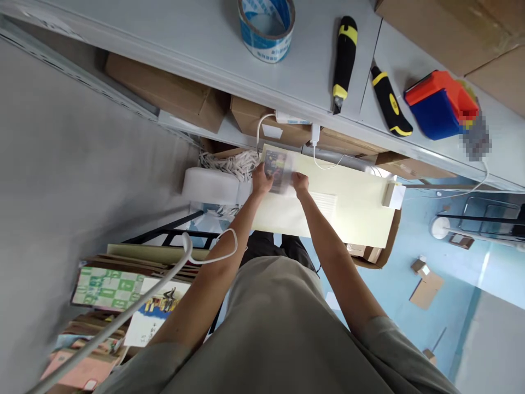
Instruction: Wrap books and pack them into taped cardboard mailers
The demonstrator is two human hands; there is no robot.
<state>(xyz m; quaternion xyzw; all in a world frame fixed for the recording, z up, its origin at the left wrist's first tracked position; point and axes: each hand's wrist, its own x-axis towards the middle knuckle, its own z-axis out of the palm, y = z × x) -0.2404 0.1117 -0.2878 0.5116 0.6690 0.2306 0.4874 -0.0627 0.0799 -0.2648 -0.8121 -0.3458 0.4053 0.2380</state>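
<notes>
A small picture-covered book point(275, 168) is held over the pale yellow board point(356, 202) in front of me. Its front is dark with colored figures, and a blurred, see-through strip like clear wrap shows along its right side. My left hand point(262, 179) is closed on the book's left edge, thumb on top. On the other side my right hand point(300, 182) is closed in a pinch at the blurred right edge. Just right of it, a stack of white sheets or sleeves point(324, 207) lies on the board.
Above, a grey shelf point(184, 33) carries a tape roll point(267, 30), two utility knives point(344, 63) and a red-blue tape dispenser point(441, 104). Cardboard boxes point(164, 90) sit underneath. A white cable point(315, 148) hangs near the board. Stacked books point(110, 287) and a pale pole point(123, 317) are at left.
</notes>
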